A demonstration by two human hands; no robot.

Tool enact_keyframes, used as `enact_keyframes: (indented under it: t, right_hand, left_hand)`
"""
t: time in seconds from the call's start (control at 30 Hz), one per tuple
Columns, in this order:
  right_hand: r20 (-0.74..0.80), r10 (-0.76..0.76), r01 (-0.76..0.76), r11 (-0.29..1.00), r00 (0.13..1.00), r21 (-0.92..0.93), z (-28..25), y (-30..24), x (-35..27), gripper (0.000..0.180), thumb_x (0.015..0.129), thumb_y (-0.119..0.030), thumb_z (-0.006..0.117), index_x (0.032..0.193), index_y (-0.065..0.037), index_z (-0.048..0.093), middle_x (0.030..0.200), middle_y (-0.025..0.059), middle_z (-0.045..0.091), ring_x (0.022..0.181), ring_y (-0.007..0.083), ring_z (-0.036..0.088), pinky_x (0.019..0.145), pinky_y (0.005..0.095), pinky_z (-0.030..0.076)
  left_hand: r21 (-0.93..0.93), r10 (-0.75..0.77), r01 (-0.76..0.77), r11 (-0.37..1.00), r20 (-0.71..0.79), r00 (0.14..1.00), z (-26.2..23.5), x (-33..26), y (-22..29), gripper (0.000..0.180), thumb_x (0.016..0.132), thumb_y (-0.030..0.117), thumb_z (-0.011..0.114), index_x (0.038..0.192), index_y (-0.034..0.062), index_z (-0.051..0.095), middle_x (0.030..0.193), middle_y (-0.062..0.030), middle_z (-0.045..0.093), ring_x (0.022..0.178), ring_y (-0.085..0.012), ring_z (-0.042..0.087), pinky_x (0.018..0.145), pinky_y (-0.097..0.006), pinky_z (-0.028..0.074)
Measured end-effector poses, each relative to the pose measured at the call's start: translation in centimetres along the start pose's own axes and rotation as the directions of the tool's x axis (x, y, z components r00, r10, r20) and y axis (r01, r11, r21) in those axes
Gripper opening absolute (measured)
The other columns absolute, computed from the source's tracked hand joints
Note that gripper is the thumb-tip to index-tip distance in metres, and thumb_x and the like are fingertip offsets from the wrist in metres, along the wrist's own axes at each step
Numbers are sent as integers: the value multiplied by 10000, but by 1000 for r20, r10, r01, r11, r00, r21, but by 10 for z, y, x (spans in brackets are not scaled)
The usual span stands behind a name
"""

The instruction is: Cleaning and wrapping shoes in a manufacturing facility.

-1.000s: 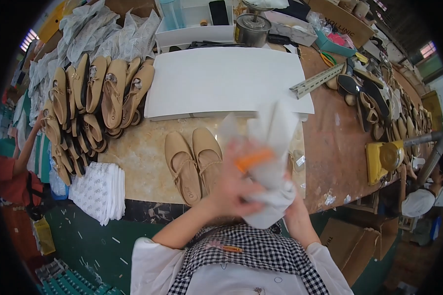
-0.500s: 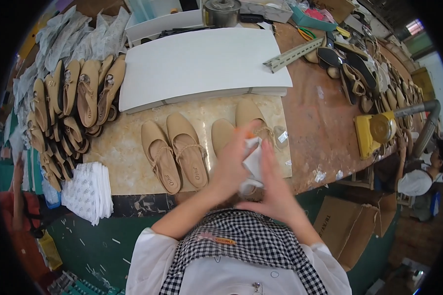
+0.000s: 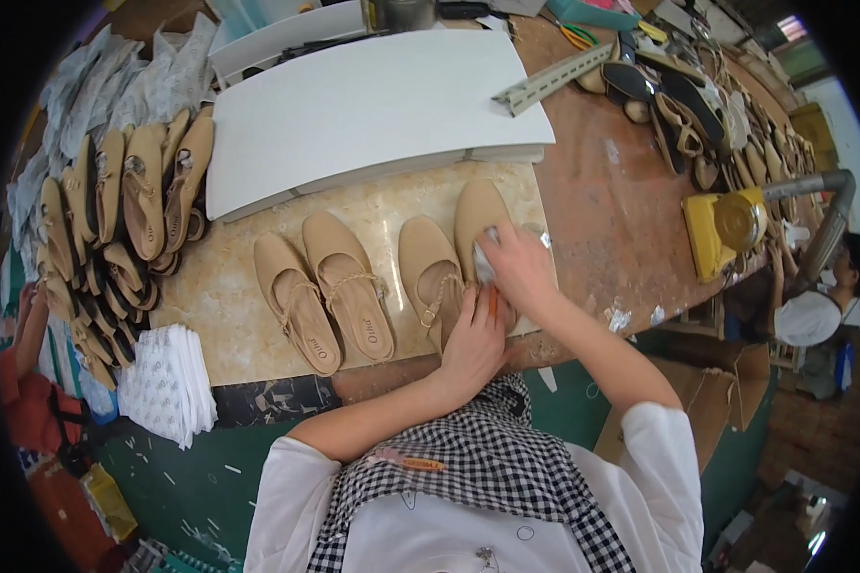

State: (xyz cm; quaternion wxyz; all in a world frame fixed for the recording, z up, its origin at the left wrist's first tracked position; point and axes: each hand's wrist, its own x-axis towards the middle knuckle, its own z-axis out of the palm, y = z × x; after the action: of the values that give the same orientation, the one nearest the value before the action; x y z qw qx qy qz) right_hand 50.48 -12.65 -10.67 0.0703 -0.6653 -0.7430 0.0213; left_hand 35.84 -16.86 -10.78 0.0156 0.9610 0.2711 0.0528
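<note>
Two pairs of beige flat mules with braided straps lie on the board. My right hand (image 3: 524, 269) is closed on crumpled white paper (image 3: 484, 256) and presses it into the toe opening of the rightmost mule (image 3: 478, 212). Close by, my left hand (image 3: 473, 344) is at the heel end of that mule, fingers bent, with a thin orange stick (image 3: 493, 302) between them. The mule beside it (image 3: 424, 250) lies just left of my hands. Farther left is the other pair, a left mule (image 3: 279, 263) and a right mule (image 3: 334, 244). My hands hide the rightmost mule's heel.
A stack of white sheets (image 3: 373, 105) lies behind the mules, a slotted metal strip (image 3: 554, 78) across its corner. Piled mules (image 3: 143, 186) and folded white paper (image 3: 169, 382) stand left. At right are more shoes (image 3: 683, 110), a yellow machine (image 3: 712, 239) and another person (image 3: 807, 315).
My hands have moved apart. The white paper, crumpled between both hands before, is now in my right hand at the rightmost mule's opening. My left hand has lowered to its heel end.
</note>
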Motion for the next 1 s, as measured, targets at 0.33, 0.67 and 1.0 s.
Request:
enact_keyframes:
  t: [0.33, 0.67, 1.0]
  right_hand:
    - [41, 396, -344, 737, 917, 582, -5, 11, 22, 514, 743, -148, 699, 1221, -44, 542, 931, 125, 528, 826, 268, 561, 754, 340, 473]
    - [-3, 419, -245, 537, 908, 807, -25, 13, -32, 353, 807, -65, 649, 1157, -49, 610, 1040, 61, 583, 878, 137, 553, 751, 248, 454]
    - [503, 336, -68, -776, 796, 627, -64, -33, -46, 528, 916, -212, 518, 1381, -39, 337, 1268, 167, 513, 1111, 258, 548, 908, 352, 479]
  left_hand:
    - [-18, 23, -22, 1000, 53, 998, 2, 10, -1, 846, 734, 537, 614, 1223, -138, 468, 1227, -232, 520, 1222, -318, 410, 1079, -422, 233]
    - [132, -455, 538, 832, -391, 800, -11, 91, -297, 702, 773, 520, 600, 1378, 226, 398, 1401, -178, 358, 1323, -377, 272, 980, -720, 130]
    - [-535, -101, -194, 823, -472, 876, -85, 25, -79, 79, 684, 121, 613, 703, 59, 568, 846, -145, 574, 930, -274, 573, 783, -390, 475]
